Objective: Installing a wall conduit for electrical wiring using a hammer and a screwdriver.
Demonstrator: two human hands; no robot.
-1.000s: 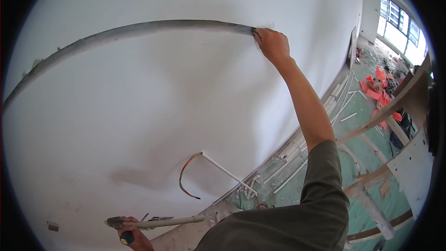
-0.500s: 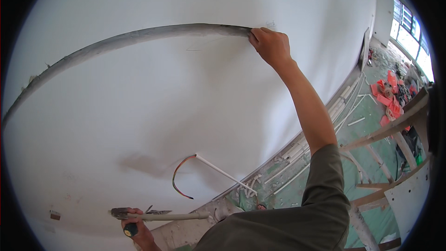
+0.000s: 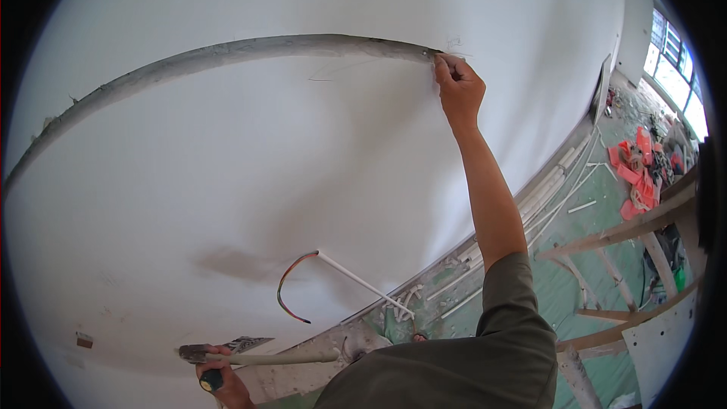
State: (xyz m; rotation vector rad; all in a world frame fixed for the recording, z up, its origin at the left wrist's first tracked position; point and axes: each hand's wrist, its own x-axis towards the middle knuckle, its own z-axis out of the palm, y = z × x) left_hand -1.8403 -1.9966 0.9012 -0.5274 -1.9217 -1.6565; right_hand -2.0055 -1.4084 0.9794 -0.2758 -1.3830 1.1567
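A long grey groove (image 3: pixel 250 49) runs across the white wall (image 3: pixel 227 129), curved in this view. My right hand (image 3: pixel 460 87) is at the groove's right end, thumb and fingers closed together against the wall. Whatever lies between those fingertips is too small to make out. Low on the left, my left hand (image 3: pixel 227 385) is closed round a hammer (image 3: pixel 284 356), its dark head on the left and its pale handle pointing right. The same hand has a second tool with a dark, yellow-ended handle (image 3: pixel 211 380). A flat patterned metal piece (image 3: pixel 248 344) shows behind the hammer.
Coloured wires (image 3: pixel 282 288) stick out of the wall by a white pipe (image 3: pixel 363 282). White pipes (image 3: pixel 545 189) lie along its foot on the green-covered floor (image 3: pixel 530 288). A wooden frame (image 3: pixel 606 238) stands at my right, with red plastic bags (image 3: pixel 640 174) beyond.
My right hand has slid right along the groove and turned, uncovering more of its end. My left hand still holds the hammer, with more of the flat metal piece showing. The view has shifted slightly.
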